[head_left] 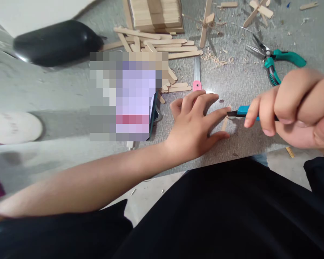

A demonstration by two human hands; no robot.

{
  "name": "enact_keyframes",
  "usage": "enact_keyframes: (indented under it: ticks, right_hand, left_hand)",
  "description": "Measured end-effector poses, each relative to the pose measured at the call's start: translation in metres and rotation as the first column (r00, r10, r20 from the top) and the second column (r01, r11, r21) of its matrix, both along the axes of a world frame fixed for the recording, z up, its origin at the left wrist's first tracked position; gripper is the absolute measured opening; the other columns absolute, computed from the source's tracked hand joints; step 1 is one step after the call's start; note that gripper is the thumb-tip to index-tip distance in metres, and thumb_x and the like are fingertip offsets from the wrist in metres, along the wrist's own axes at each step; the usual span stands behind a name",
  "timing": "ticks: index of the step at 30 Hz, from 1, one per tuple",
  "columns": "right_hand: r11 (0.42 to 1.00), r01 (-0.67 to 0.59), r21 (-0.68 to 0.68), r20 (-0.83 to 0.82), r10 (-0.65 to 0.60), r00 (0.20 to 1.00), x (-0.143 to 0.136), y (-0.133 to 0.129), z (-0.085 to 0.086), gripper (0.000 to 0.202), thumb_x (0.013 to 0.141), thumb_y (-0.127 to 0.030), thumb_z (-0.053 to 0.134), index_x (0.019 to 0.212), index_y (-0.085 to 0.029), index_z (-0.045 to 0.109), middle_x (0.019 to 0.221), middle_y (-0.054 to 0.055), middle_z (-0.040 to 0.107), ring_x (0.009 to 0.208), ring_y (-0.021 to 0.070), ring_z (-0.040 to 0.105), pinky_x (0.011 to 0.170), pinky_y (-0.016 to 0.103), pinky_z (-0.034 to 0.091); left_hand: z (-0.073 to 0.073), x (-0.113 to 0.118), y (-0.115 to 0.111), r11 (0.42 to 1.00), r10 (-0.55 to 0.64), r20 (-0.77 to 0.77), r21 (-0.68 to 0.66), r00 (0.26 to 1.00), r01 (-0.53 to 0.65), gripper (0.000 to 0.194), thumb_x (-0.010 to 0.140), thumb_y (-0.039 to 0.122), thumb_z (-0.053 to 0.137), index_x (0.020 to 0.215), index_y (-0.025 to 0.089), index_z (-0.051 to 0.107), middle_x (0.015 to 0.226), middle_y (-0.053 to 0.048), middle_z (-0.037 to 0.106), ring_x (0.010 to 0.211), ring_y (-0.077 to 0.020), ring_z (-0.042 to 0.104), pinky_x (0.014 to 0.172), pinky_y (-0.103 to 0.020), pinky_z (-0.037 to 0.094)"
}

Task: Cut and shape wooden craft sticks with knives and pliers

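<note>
Wood stick [225, 123] lies flat on the gray table [237, 84], at the near edge, a bit right of the middle. Only a small part of it shows. The left hand [191, 126] is palm down with its fingers spread out, not closed around anything. Its pointing finger rests at the far end of the stick, and its thumb is just beside the near end. The right hand [299, 108] comes from the right, its fingers curled tight around a blue cutter [243, 110]. The dark blade points left, at the stick, right by the fingertip. I cannot tell if the blade touches the wood.

Just past the left hand is a pink cutter [197, 85] with its long blade pointing far. Green pliers [268, 54] lie far right with their handles apart. Little wood shavings [218, 58] are near them, to the left. More loose sticks [164, 42] lie in a messy heap on the far side, in front of a neat stack [143, 18]. A blurry screen [136, 93] stands left of the left hand.
</note>
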State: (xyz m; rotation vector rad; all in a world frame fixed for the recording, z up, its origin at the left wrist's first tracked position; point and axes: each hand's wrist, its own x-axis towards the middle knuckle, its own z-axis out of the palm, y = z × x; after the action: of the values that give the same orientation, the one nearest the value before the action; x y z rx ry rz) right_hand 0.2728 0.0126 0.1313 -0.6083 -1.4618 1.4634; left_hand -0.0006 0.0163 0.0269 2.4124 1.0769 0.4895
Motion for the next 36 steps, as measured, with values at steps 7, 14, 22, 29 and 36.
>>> enact_keyframes:
  ticks: [7, 14, 22, 29, 36]
  right_hand:
    - [0.998, -0.017, 0.065, 0.078, 0.012, 0.997, -0.009, 0.006, 0.003, 0.063, 0.121, -0.045, 0.069, 0.067, -0.020, 0.047, 0.074, -0.005, 0.049, 0.063, 0.0101, 0.057, 0.067, 0.030, 0.060]
    - [0.973, -0.020, 0.230, 0.067, 0.005, 0.998, -0.008, 0.001, -0.018, 0.057, 0.126, -0.059, 0.051, 0.081, -0.026, 0.042, 0.080, -0.003, 0.046, 0.067, 0.0138, 0.053, 0.065, 0.033, 0.054]
    - [0.948, -0.068, 0.312, -0.029, 0.081, 0.996, -0.010, 0.004, -0.041, 0.049, 0.125, -0.055, 0.053, 0.086, -0.027, 0.045, 0.086, -0.003, 0.049, 0.070, 0.0113, 0.050, 0.068, 0.031, 0.042]
    - [0.940, -0.112, 0.323, -0.062, 0.139, 0.988, -0.007, 0.002, -0.033, 0.051, 0.128, -0.050, 0.045, 0.083, -0.026, 0.040, 0.090, -0.003, 0.043, 0.073, 0.0114, 0.043, 0.069, 0.033, 0.039]
    - [0.954, -0.048, 0.296, -0.007, 0.052, 0.999, -0.012, 0.002, -0.035, 0.049, 0.127, -0.053, 0.048, 0.086, -0.027, 0.042, 0.087, -0.003, 0.046, 0.071, 0.0121, 0.047, 0.067, 0.033, 0.041]
  left_hand:
    - [-0.001, 0.003, 0.000, 1.000, 0.016, 0.009, 0.027, 1.000, -0.016, 0.065, 0.101, 0.067, 0.088, 0.161, 0.045, 0.074, 0.173, -0.016, 0.065, 0.161, -0.0507, 0.047, 0.127, -0.072, 0.031]
    - [-0.003, 0.004, -0.001, 1.000, 0.026, 0.038, 0.016, 0.999, -0.027, 0.062, 0.100, 0.062, 0.091, 0.158, 0.045, 0.075, 0.171, -0.016, 0.065, 0.161, -0.0508, 0.046, 0.126, -0.072, 0.033]
    - [0.000, 0.002, 0.001, 1.000, 0.005, 0.033, 0.006, 0.999, -0.005, 0.063, 0.100, 0.067, 0.089, 0.157, 0.044, 0.076, 0.170, -0.017, 0.066, 0.161, -0.0510, 0.046, 0.125, -0.072, 0.033]
    - [-0.001, 0.002, 0.001, 1.000, 0.009, 0.050, 0.022, 0.999, -0.010, 0.062, 0.100, 0.066, 0.089, 0.157, 0.044, 0.076, 0.169, -0.017, 0.066, 0.161, -0.0513, 0.047, 0.126, -0.073, 0.033]
    - [0.001, 0.003, 0.000, 0.999, 0.015, 0.043, 0.028, 0.999, -0.016, 0.061, 0.100, 0.061, 0.092, 0.157, 0.044, 0.075, 0.170, -0.017, 0.066, 0.162, -0.0514, 0.047, 0.126, -0.074, 0.033]
